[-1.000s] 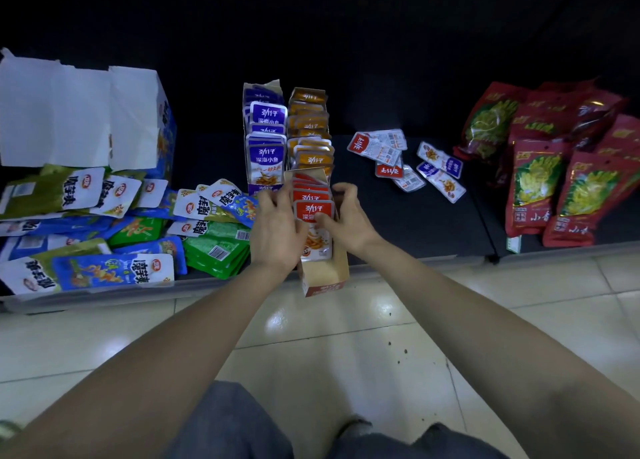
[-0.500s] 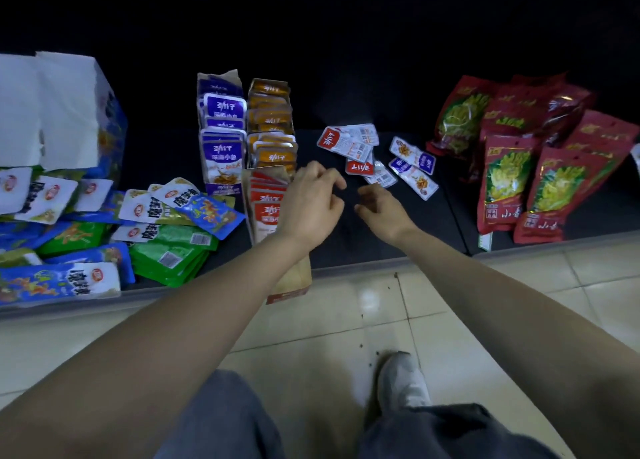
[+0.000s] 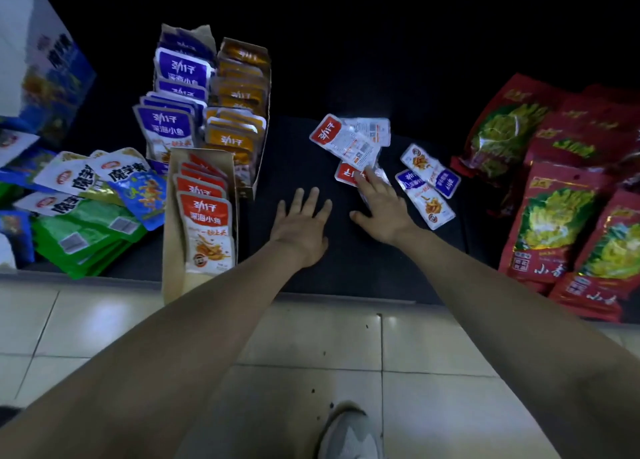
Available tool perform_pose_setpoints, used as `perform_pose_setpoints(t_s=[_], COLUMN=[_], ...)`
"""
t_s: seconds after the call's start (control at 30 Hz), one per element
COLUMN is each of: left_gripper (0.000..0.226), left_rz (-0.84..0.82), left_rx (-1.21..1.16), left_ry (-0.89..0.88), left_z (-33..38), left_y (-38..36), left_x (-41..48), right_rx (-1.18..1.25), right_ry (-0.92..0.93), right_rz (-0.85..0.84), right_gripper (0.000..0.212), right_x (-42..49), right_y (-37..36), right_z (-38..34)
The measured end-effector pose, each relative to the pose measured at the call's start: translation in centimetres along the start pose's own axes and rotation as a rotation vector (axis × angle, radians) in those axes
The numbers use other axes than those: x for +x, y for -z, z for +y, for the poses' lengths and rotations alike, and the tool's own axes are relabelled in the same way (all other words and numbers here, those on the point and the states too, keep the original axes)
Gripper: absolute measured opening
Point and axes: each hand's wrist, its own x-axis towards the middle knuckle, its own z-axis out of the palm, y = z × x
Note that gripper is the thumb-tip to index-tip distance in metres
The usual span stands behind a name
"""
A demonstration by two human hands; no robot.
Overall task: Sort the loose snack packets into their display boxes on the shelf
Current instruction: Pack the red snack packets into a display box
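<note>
Both arms are stretched out over the dark shelf (image 3: 346, 271). The left hand (image 3: 299, 226) is flat with fingers spread and grips nothing, just right of the red box (image 3: 171, 237). The right hand (image 3: 381, 209) has straight fingers lying on a red packet (image 3: 344, 174) at the near edge of the loose pile (image 3: 349, 140), touching it rather than pinching. Two purple packets (image 3: 429, 181) lie just right of that hand. The purple box (image 3: 183, 31) and orange box (image 3: 260, 157) stand behind the red box. Red bags (image 3: 554, 216) are piled far right.

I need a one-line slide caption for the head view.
Right hand reaches onto loose packets on the shelf; left hand open beside the red-packet box.
</note>
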Motion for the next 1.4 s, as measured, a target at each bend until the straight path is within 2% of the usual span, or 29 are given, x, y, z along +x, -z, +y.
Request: perform_pose_setpoints(t_s=[0.2,0.33,0.4,0.47,0.53,0.6,0.67,0.73,0.83,0.93,1.0,1.1,1.17,1.23,1.3,1.4], left_gripper=[0.065,0.056,0.049,0.047,0.053,0.06,0.058,0.053,0.039,0.022,0.02,0.024,0.039,0.052,0.055,0.063], left_rz=[0.106,0.257,0.358,0.447,0.516,0.487,0.37,0.345,0.469,0.587,0.614,0.662,0.622,0.525,0.498,0.53], left_rx=[-0.033,-0.131,-0.191,-0.23,-0.214,-0.18,-0.146,-0.132,-0.152,-0.114,-0.08,-0.105,-0.144,-0.14,-0.126,-0.107], left_ry=[0.019,0.013,0.025,0.036,0.011,-0.03,-0.033,-0.03,-0.075,-0.101,-0.085,-0.083,-0.132,-0.181,-0.173,-0.141], left_z=[0.3,0.3,0.6,0.8,0.9,1.0,1.0,1.0,1.4,2.0,2.2,2.2,2.3,2.5,2.6,2.7], left_y=[-0.7,-0.6,-0.5,-0.3,-0.3,-0.3,-0.5,-0.8,-1.4,-2.1,-2.4,-2.5,-2.7,-3.0,-3.2,-3.4], left_x=[-0.1,0.0,0.0,0.2,0.7,1.3,1.9,2.0,1.4,0.7,0.3,-0.2,-0.4,-0.7,-1.0,-1.5], right_rx=[0.0,0.209,0.284,0.28,0.252,0.165,0.121,0.121,0.12,0.232,0.277,0.317,0.357,0.455,0.599,0.686], right_ry=[0.158,0.268,0.258,0.218,0.176,0.145,0.18,0.215,0.225,0.257,0.242,0.075,-0.03,-0.05,-0.103,-0.146], right_rz=[0.229,0.382,0.52,0.577,0.415,0.224,0.228,0.313,0.365,0.35,0.352,0.341,0.301,0.282,0.27,0.262], right_gripper=[0.055,0.021,0.013,0.031,0.055,0.065,0.061,0.05,0.039,0.029,0.036,0.076,0.091,0.095,0.095,0.074], right_x=[-2.4,-2.6,-1.8,-0.6,0.4,0.7,0.1,-1.1,-3.0,-4.4,-4.9,-5.3,-5.3,-5.1,-5.2,-5.8], right_y=[-2.4,-1.5,-0.4,0.6,0.7,-0.2,-1.6,-2.8,-3.9,-3.9,-3.7,-3.4,-3.4,-3.6,-3.5,-3.2], right_z=[1.9,2.6,2.5,2.2,2.1,2.3,3.0,3.6,4.4,4.9,5.0,4.6,3.9,3.5,3.4,3.8])
